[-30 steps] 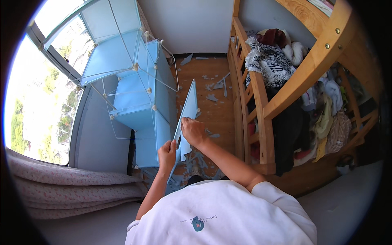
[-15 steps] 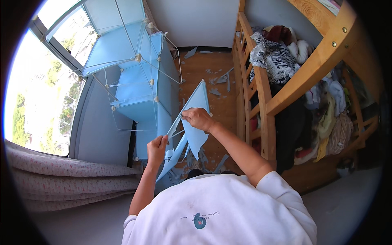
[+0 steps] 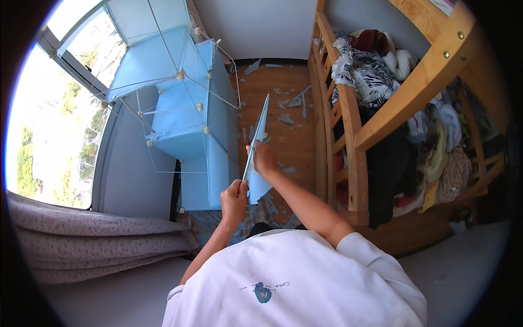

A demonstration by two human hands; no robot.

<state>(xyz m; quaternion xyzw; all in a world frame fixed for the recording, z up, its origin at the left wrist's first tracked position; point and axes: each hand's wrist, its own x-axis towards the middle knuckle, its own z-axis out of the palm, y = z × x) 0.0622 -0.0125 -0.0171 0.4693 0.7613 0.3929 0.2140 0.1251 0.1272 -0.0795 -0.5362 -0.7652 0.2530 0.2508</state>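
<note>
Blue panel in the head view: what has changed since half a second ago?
The blue panel has turned from showing its broad face to nearly edge-on, standing steeper in the picture. The left hand has moved right, closer to the right hand. Both hands still grip the panel; the blue shelf unit stays put.

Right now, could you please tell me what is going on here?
Someone in a white shirt holds a blue panel, ragged at its lower edge: the left hand grips it nearer the body, the right hand farther along. A blue cube shelf stands by the window, and blue scraps lie on the wooden floor.
</note>
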